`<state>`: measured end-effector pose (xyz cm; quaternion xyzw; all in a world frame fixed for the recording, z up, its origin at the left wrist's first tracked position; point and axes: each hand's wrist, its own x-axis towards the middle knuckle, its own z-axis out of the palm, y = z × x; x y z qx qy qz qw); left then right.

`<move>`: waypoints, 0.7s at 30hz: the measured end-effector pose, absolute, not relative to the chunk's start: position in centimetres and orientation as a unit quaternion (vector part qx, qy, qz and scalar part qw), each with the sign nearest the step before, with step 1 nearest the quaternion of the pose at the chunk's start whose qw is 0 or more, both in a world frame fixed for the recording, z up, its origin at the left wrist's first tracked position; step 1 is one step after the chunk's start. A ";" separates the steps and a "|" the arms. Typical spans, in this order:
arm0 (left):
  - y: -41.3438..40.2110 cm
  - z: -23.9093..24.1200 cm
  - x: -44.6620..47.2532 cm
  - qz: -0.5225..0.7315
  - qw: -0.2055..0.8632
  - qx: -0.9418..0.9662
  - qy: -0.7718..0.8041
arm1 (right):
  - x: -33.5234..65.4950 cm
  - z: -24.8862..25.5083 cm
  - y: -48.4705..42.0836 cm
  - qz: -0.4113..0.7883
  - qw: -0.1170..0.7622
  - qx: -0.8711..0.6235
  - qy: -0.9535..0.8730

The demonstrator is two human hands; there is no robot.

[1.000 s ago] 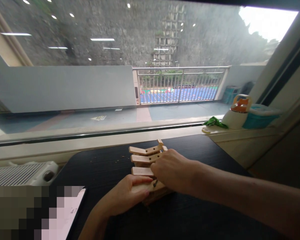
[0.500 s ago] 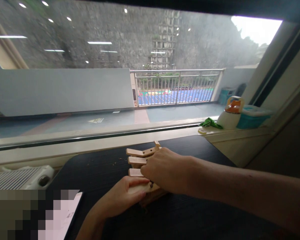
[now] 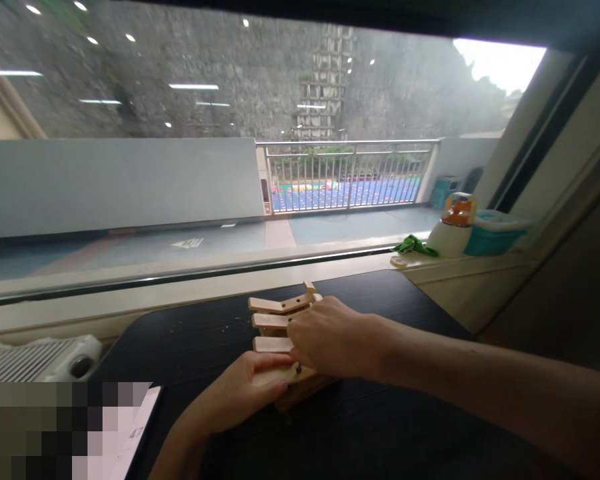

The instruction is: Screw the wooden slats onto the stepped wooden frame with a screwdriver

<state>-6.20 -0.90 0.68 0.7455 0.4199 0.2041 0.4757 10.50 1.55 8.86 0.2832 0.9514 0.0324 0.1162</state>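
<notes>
A small wooden piece (image 3: 270, 322) with several pale slats sticking out to the left lies on the dark table (image 3: 190, 353). The farthest slat carries dark holes, and a short upright part (image 3: 309, 288) rises behind it. My left hand (image 3: 230, 390) grips the nearest slat (image 3: 275, 377) between thumb and fingers. Over the right side of the piece, my right hand (image 3: 330, 340) is closed with its fingers bent down; whatever they hold is hidden. A small dark screw-like spot (image 3: 299, 367) shows between both hands. Below it, the near side of the piece lies in shadow.
A tablet-like flat object (image 3: 137, 433), partly pixelated, lies at the lower left. Beyond the table, a radiator (image 3: 35, 360) stands left under the window sill. A white pot with an orange top (image 3: 450, 233), a green cloth (image 3: 414, 245) and a teal box (image 3: 495, 237) sit right.
The view has shifted slightly. My right hand has turned a little over the wooden piece, showing more of the near slats. My left hand keeps its grip.
</notes>
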 end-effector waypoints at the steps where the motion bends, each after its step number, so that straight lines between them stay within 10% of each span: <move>1: -0.9 0.7 -6.2 0.205 0.475 0.747 0.417 | 10.5 9.1 1.4 0.031 0.106 0.290 0.951; 9: -0.7 -0.2 -6.7 0.204 0.482 0.737 0.427 | 9.9 12.3 0.1 -0.013 0.202 0.294 0.934; 21: -0.6 0.0 -6.5 0.193 0.481 0.750 0.412 | 10.0 8.4 1.6 0.056 0.113 0.280 0.952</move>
